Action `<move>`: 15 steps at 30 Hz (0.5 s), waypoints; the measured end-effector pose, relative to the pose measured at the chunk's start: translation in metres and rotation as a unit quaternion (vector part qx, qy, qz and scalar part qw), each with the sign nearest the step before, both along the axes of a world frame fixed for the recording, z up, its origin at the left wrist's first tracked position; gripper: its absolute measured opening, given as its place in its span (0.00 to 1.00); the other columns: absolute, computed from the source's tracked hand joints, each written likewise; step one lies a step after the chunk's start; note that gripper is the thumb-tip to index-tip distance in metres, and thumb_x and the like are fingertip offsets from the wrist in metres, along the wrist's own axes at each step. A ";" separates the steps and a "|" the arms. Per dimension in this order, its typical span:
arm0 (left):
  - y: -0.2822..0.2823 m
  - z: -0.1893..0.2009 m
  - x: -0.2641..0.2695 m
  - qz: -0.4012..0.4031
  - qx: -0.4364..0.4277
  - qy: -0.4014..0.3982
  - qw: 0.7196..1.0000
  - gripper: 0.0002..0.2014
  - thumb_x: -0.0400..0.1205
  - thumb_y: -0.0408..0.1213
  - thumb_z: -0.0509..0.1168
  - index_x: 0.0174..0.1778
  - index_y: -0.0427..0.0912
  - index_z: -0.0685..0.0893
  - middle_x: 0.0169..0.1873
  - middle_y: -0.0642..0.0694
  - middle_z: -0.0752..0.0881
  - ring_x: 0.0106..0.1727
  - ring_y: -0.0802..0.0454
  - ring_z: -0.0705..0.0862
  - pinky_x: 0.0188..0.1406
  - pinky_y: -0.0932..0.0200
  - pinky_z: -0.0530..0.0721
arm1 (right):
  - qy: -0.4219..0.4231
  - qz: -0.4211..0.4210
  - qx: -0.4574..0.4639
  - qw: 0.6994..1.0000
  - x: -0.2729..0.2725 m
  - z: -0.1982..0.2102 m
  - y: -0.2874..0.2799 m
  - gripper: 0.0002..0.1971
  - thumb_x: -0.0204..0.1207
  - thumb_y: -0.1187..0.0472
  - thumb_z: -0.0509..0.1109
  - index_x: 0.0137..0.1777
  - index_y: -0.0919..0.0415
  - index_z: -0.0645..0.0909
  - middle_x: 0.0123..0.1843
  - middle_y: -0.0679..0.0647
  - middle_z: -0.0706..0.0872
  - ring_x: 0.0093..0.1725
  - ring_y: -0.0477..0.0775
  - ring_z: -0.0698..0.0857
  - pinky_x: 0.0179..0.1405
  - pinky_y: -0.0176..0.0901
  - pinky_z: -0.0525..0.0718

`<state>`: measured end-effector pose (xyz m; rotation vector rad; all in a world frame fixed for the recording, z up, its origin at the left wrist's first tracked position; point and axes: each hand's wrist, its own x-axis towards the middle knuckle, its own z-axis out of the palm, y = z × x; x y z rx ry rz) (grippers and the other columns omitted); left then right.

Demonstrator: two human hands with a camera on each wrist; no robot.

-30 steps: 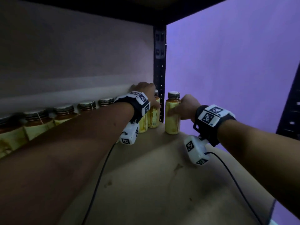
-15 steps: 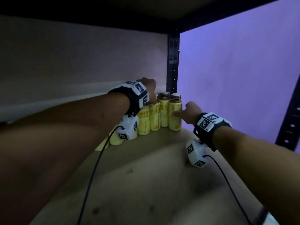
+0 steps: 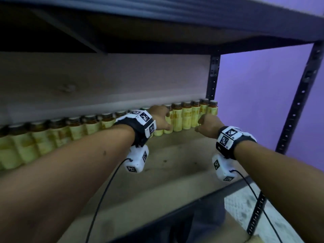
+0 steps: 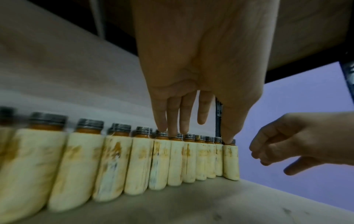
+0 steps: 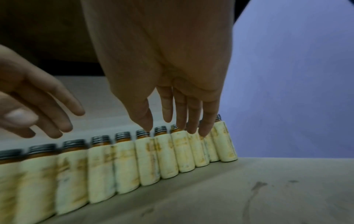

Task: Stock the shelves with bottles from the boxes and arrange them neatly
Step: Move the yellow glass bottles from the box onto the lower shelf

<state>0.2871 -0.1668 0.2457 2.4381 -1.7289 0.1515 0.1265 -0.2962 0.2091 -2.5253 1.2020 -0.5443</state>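
Along the back edge of the shelf (image 3: 175, 165), from the far left to the back right corner: a single row of bottles (image 3: 91, 126), upright, shoulder to shoulder, pale yellow labels stained orange, dark screw caps. Blurred at the left end in all three views.

Over the right half of that row, the left hand (image 3: 160, 118), released, fingers (image 4: 173, 119) straight and pointing down toward the caps; in the left wrist view fingertips level with cap tops, contact not clear enough to tell. Black wristband with printed markers behind it, white camera block and cable hanging below.

Just to the right, the right hand (image 3: 208, 125), near the last few bottles by the back right corner, also released and grasping nothing; fingers (image 5: 193, 115) extended downward in the right wrist view, tips in front of bottle shoulders, touch uncertain.

At the back right corner, a dark perforated upright post (image 3: 213, 79). Overhead, the underside of the upper shelf (image 3: 157, 23). Beyond the right edge, a purple wall (image 3: 259, 95).
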 end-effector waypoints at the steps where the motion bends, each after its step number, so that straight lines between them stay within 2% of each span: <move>1: 0.019 -0.004 -0.006 0.006 0.004 0.011 1.000 0.34 0.76 0.51 0.73 0.76 0.42 0.74 0.67 0.43 0.81 0.64 0.44 0.80 0.50 0.59 0.76 | 0.012 0.010 -0.005 1.000 -0.003 0.001 0.019 0.22 0.79 0.56 0.73 0.67 0.71 0.82 0.67 0.64 0.85 0.65 0.65 0.83 0.61 0.49 0.83; 4: 0.074 -0.018 -0.027 -0.007 0.011 0.056 0.998 0.33 0.76 0.50 0.73 0.75 0.40 0.74 0.66 0.43 0.81 0.64 0.45 0.80 0.51 0.60 0.74 | 0.044 0.038 -0.006 0.998 -0.013 -0.001 0.074 0.19 0.80 0.54 0.72 0.65 0.67 0.83 0.64 0.61 0.86 0.57 0.60 0.84 0.53 0.48 0.84; 7: 0.132 -0.029 -0.049 -0.034 0.017 0.091 0.995 0.32 0.77 0.51 0.73 0.74 0.41 0.74 0.63 0.45 0.82 0.57 0.48 0.79 0.50 0.57 0.76 | 0.051 0.057 -0.018 0.997 -0.024 -0.006 0.129 0.18 0.79 0.53 0.73 0.64 0.62 0.84 0.61 0.58 0.86 0.51 0.55 0.81 0.46 0.42 0.76; 9: 0.171 -0.037 -0.062 -0.042 0.013 0.114 0.993 0.30 0.77 0.52 0.73 0.71 0.42 0.76 0.56 0.47 0.83 0.53 0.50 0.80 0.49 0.56 0.79 | 0.048 0.067 -0.022 0.996 -0.031 -0.013 0.164 0.16 0.78 0.54 0.75 0.60 0.63 0.86 0.56 0.57 0.87 0.51 0.56 0.83 0.46 0.42 0.77; 11: 0.208 -0.048 -0.073 -0.047 0.020 0.159 0.986 0.23 0.77 0.49 0.73 0.64 0.41 0.80 0.46 0.49 0.87 0.46 0.50 0.86 0.44 0.54 0.84 | 0.045 0.086 -0.004 0.995 -0.041 -0.024 0.198 0.11 0.78 0.55 0.75 0.52 0.63 0.87 0.45 0.55 0.87 0.46 0.56 0.85 0.43 0.43 0.78; 13: 0.239 -0.063 -0.082 -0.059 0.028 0.243 0.968 0.14 0.79 0.42 0.73 0.54 0.36 0.84 0.37 0.42 0.91 0.37 0.48 0.90 0.37 0.52 0.89 | 0.050 0.106 0.013 0.993 -0.053 -0.037 0.228 0.08 0.77 0.56 0.75 0.45 0.61 0.88 0.38 0.53 0.87 0.42 0.55 0.85 0.38 0.41 0.77; 15: 0.270 -0.082 -0.092 -0.063 0.038 0.314 0.947 0.11 0.80 0.37 0.72 0.48 0.31 0.85 0.37 0.35 0.90 0.33 0.46 0.89 0.36 0.50 0.90 | 0.067 0.119 0.009 0.991 -0.066 -0.053 0.255 0.07 0.76 0.55 0.75 0.44 0.58 0.89 0.40 0.53 0.88 0.42 0.54 0.85 0.39 0.40 0.76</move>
